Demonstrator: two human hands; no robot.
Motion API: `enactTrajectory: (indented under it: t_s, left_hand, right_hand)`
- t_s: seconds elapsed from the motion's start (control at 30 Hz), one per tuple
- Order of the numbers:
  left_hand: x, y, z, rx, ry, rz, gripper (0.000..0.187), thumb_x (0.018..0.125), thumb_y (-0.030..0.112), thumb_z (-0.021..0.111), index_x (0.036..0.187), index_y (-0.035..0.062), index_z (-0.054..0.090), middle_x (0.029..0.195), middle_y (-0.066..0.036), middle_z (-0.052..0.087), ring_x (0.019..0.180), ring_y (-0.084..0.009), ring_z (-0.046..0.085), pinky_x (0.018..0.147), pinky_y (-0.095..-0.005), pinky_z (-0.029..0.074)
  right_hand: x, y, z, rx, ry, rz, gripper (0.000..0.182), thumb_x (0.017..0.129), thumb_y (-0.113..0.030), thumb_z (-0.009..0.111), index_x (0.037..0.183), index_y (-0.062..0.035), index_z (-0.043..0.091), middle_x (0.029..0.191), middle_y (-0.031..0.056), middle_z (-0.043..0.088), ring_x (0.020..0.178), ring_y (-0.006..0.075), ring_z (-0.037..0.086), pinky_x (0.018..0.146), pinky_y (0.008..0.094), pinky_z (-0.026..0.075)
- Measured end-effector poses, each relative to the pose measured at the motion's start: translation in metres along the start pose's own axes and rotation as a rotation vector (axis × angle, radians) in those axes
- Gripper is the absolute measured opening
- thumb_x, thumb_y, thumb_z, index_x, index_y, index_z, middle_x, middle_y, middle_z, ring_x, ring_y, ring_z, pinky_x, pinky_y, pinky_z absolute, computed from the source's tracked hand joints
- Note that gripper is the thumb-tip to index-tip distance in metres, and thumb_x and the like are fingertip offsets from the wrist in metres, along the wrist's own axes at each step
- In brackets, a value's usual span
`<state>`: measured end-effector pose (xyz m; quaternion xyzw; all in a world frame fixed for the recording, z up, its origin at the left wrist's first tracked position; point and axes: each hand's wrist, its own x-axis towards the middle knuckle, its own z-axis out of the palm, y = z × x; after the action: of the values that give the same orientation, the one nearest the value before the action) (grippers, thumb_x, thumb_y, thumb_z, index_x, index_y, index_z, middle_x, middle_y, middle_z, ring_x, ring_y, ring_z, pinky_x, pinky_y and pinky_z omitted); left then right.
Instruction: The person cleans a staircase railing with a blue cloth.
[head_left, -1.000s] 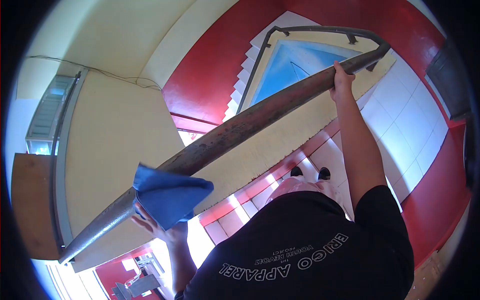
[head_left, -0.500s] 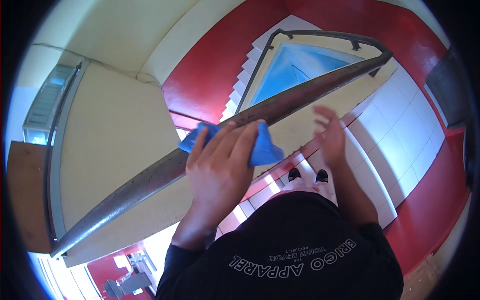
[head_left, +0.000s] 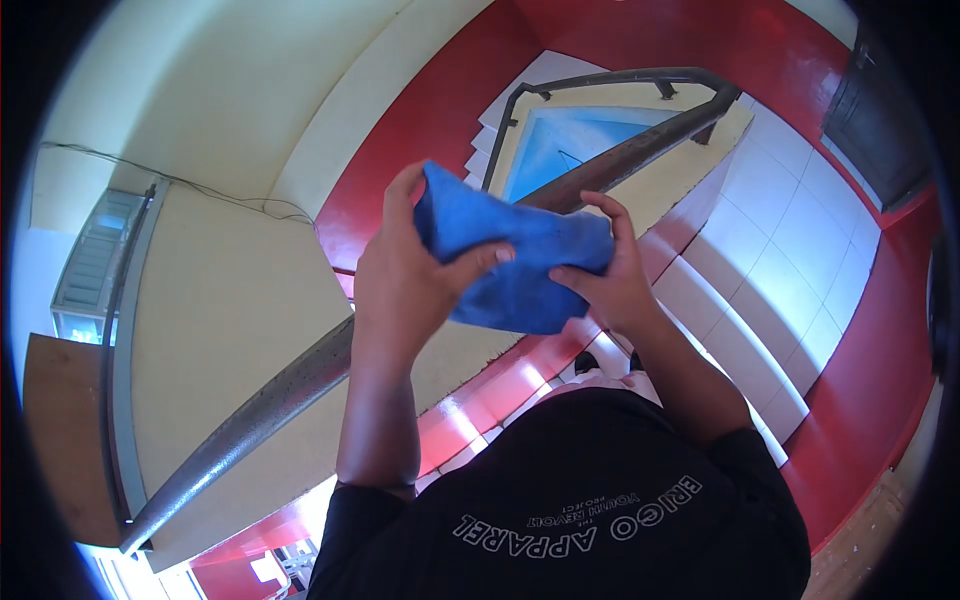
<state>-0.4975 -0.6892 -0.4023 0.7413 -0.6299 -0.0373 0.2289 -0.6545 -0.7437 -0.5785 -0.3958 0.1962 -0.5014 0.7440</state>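
A blue cloth point(head_left: 520, 255) is stretched between both hands, raised above the dark metal handrail point(head_left: 265, 400). My left hand point(head_left: 405, 260) grips its left side, thumb across the front and fingers behind. At the right side, my right hand point(head_left: 617, 265) pinches the cloth between thumb and fingers. The cloth hides a middle stretch of the rail, and neither hand appears to touch the rail.
The rail runs along a cream low wall point(head_left: 225, 300) and bends round a blue-painted panel point(head_left: 590, 135). White stair treads point(head_left: 545, 75) show behind it. To the right lie white tiled steps point(head_left: 790, 230), a red wall point(head_left: 860, 370) and a dark door point(head_left: 885, 120).
My left hand has lifted the blue cloth off the handrail. My right hand, free before, has come over and taken hold of the cloth's right side. The view has shifted slightly.
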Motion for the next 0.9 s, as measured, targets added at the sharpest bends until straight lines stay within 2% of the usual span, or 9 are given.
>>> enactTrajectory:
  t_s: [0.07, 0.13, 0.2, 0.3, 0.33, 0.43, 0.53, 0.73, 0.9]
  left_hand:
    - [0.015, -0.006, 0.016, 0.311, -0.050, -0.111, 0.089, 0.075, 0.040, 0.085, 0.146, 0.0114, 0.039, 0.107, -0.019, 0.069, 0.097, -0.0345, 0.070, 0.081, -0.0428, 0.056]
    - [0.025, -0.019, 0.033, 0.610, -0.192, -0.243, 0.086, 0.079, 0.052, 0.077, 0.149, 0.0174, 0.039, 0.116, -0.016, 0.068, 0.103, -0.0347, 0.068, 0.084, -0.0475, 0.054]
    - [0.027, -0.027, 0.037, 0.615, -0.193, -0.255, 0.078, 0.084, 0.050, 0.073, 0.148, 0.0178, 0.041, 0.116, -0.016, 0.068, 0.105, -0.0332, 0.068, 0.085, -0.0468, 0.054]
    - [0.021, -0.041, 0.045, 0.762, -0.055, -0.155, 0.066, 0.091, 0.045, 0.066, 0.147, 0.0184, 0.043, 0.121, -0.015, 0.066, 0.107, -0.0313, 0.067, 0.086, -0.0476, 0.053]
    - [0.016, -0.045, 0.045, 0.836, 0.013, -0.101, 0.062, 0.093, 0.043, 0.064, 0.147, 0.0186, 0.044, 0.123, -0.015, 0.066, 0.107, -0.0307, 0.067, 0.086, -0.0482, 0.053]
    - [-0.010, -0.035, 0.009, 0.704, 0.245, 0.028, 0.052, 0.096, 0.038, 0.061, 0.141, 0.0153, 0.051, 0.126, -0.012, 0.066, 0.110, -0.0289, 0.066, 0.091, -0.0490, 0.048]
    - [-0.054, -0.046, -0.022, 0.718, 0.316, -0.091, 0.054, 0.087, 0.042, 0.071, 0.133, 0.0165, 0.060, 0.123, -0.005, 0.068, 0.115, -0.0228, 0.063, 0.096, -0.0488, 0.040]
    - [-0.078, -0.081, -0.016, 1.134, 0.230, -0.002, 0.064, 0.085, 0.072, 0.057, 0.119, 0.0192, 0.070, 0.110, 0.000, 0.072, 0.101, -0.0182, 0.067, 0.099, -0.0506, 0.038]
    - [-0.076, -0.096, -0.005, 1.107, 0.357, -0.043, 0.075, 0.081, 0.085, 0.046, 0.102, 0.0207, 0.077, 0.090, 0.005, 0.074, 0.082, -0.0132, 0.069, 0.094, -0.0435, 0.040]
  right_hand:
    - [0.011, 0.001, 0.000, -0.346, 0.083, 0.208, 0.100, 0.072, -0.008, 0.086, 0.152, -0.0121, 0.025, 0.130, 0.0183, 0.052, 0.122, 0.0290, 0.054, 0.101, 0.0417, 0.046]
    - [0.014, 0.012, -0.002, -0.715, 0.170, 0.076, 0.102, 0.071, -0.015, 0.086, 0.153, -0.0159, 0.025, 0.138, 0.0220, 0.046, 0.129, 0.0352, 0.048, 0.105, 0.0474, 0.041]
    - [0.008, 0.030, -0.005, -1.085, 0.271, -0.406, 0.104, 0.071, -0.024, 0.087, 0.155, -0.0208, 0.025, 0.146, 0.0251, 0.038, 0.137, 0.0409, 0.038, 0.109, 0.0539, 0.035]
    - [0.017, 0.021, 0.004, -1.174, -0.072, -0.584, 0.102, 0.071, -0.041, 0.085, 0.155, -0.0244, 0.030, 0.156, 0.0212, 0.026, 0.145, 0.0430, 0.024, 0.113, 0.0609, 0.025]
    - [0.025, 0.010, 0.011, -1.344, -0.236, -0.664, 0.100, 0.069, -0.052, 0.085, 0.152, -0.0243, 0.036, 0.156, 0.0184, 0.031, 0.147, 0.0421, 0.024, 0.114, 0.0617, 0.025]
    - [0.062, -0.013, 0.040, -1.433, -0.563, -0.871, 0.096, 0.069, -0.054, 0.084, 0.150, -0.0297, 0.039, 0.149, 0.0145, 0.043, 0.138, 0.0400, 0.042, 0.110, 0.0567, 0.034]
    - [0.095, 0.008, 0.051, -1.339, -0.910, -0.556, 0.087, 0.070, -0.057, 0.081, 0.145, -0.0322, 0.046, 0.131, 0.0118, 0.058, 0.118, 0.0358, 0.060, 0.101, 0.0495, 0.046]
    - [0.097, 0.026, 0.027, -1.274, -0.664, -0.898, 0.080, 0.067, -0.060, 0.080, 0.135, -0.0254, 0.058, 0.115, 0.0087, 0.066, 0.103, 0.0308, 0.067, 0.092, 0.0449, 0.051]
    - [0.138, 0.019, -0.085, -1.372, -0.513, -0.799, 0.083, 0.058, -0.059, 0.084, 0.126, -0.0169, 0.063, 0.114, 0.0103, 0.066, 0.106, 0.0312, 0.063, 0.094, 0.0471, 0.047]
